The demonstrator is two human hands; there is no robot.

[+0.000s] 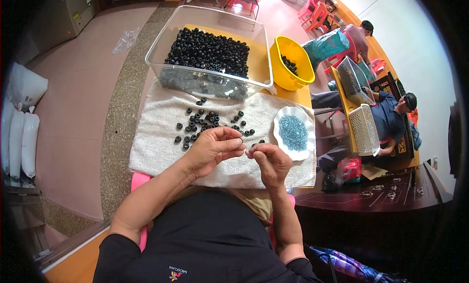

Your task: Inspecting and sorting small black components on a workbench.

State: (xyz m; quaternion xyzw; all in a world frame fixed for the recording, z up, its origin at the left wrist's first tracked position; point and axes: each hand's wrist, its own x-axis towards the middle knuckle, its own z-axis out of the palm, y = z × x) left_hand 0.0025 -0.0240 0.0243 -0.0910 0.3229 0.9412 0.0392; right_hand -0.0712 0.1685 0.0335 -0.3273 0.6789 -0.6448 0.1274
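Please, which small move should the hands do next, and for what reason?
Perhaps ease the right hand slightly closer to the left hand. Their fingertips nearly meet above the white towel, beside loose black beads; whatever they may hold is too small to tell, so a slow approach seems wiser.

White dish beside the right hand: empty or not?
Not empty: small blue beads cover most of the white dish, leaving its scalloped rim bare.

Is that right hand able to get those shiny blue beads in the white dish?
Likely yes: the right hand is near the open white dish, and nothing seems to block the blue beads.
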